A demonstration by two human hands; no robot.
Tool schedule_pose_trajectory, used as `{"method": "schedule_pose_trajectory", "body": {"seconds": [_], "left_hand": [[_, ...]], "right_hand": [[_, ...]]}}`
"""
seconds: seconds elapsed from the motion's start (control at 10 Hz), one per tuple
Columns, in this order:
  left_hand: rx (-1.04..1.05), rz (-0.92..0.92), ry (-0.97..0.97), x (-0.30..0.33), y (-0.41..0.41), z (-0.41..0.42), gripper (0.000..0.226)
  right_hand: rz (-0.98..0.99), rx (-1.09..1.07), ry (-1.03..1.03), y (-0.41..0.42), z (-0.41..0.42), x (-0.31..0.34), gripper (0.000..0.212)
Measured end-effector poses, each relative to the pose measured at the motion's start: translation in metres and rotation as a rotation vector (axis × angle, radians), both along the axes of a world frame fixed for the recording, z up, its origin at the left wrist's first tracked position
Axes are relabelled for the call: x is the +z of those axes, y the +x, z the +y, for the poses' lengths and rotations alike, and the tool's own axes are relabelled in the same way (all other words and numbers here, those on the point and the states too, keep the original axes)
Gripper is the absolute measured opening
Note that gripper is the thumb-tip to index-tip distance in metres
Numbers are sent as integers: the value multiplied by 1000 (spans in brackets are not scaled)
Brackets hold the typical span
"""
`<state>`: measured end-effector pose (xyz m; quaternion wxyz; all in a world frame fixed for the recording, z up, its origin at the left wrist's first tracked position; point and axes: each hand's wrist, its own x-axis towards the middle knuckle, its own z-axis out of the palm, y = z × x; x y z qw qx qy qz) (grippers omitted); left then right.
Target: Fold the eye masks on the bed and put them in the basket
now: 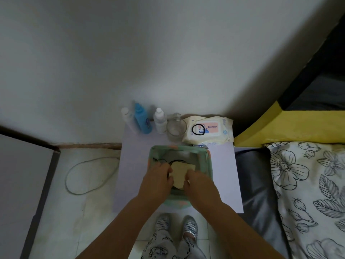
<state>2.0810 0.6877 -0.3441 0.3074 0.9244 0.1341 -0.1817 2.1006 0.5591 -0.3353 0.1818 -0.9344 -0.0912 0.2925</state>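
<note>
A green fabric basket (207, 161) stands on a small white table. Inside it lies a folded cream eye mask (180, 172) with a black strap curving behind it. Both my hands reach into the basket. My left hand (158, 176) presses on the mask's left edge and my right hand (197, 181) holds its right edge. The lower part of the mask is hidden between my hands. The bed (308, 184) with a flower-print cover is at the right; no other mask shows on it.
At the back of the white table (222, 180) stand a blue bottle (142, 118), two small white bottles, a glass jar (176, 129) and a wipes pack (209, 128) with a black hair tie. A cable loop (89, 174) lies on the floor left.
</note>
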Motion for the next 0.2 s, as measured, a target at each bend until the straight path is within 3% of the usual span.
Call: {"method": "schedule_pose_trajectory", "body": {"seconds": [0.2], "left_hand": [[25, -51, -17, 34, -7, -4, 20]], "right_hand": [[-80, 27, 42, -2, -7, 39, 18]]}}
